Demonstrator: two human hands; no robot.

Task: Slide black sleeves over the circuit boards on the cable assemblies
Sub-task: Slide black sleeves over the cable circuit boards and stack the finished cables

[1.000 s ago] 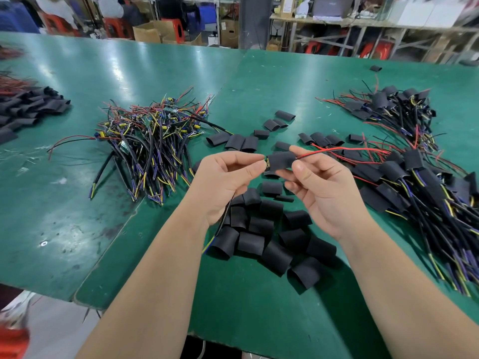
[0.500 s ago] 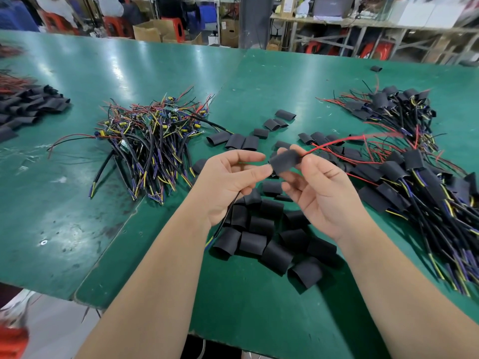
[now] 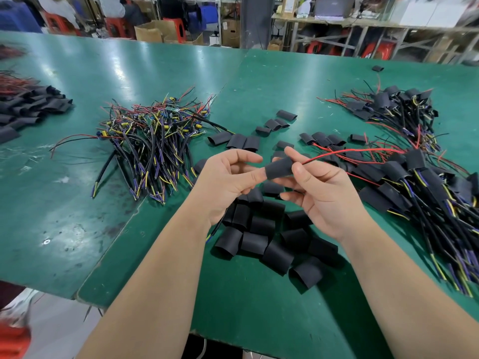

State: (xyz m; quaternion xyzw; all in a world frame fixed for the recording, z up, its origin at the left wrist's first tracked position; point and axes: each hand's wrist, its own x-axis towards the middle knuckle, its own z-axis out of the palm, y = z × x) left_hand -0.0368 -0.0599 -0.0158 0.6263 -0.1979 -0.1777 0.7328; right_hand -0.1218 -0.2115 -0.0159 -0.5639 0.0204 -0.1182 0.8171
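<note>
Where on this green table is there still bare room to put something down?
Bare table at the near left, in front of the unsleeved wire pile; also the far stretch behind all piles. Crowded: loose sleeves in the middle and sleeved assemblies along the right.

Table (image 3: 259,81): glossy green, scuffed pale at 8 o'clock
Held sleeve (image 3: 278,168): plain matte black, at centre
Held cable (image 3: 350,151): red leads running toward 3 o'clock
Loose sleeves (image 3: 274,246): black, heaped at 6 o'clock
Bare assemblies (image 3: 153,141): black, red, yellow and purple wires, at 10 o'clock
Sleeved assemblies (image 3: 420,182): black with red, yellow and purple strands, at 3 o'clock
Stools (image 3: 177,24): red, at 12 o'clock
Cartons (image 3: 153,32): brown, at 11 o'clock
</note>
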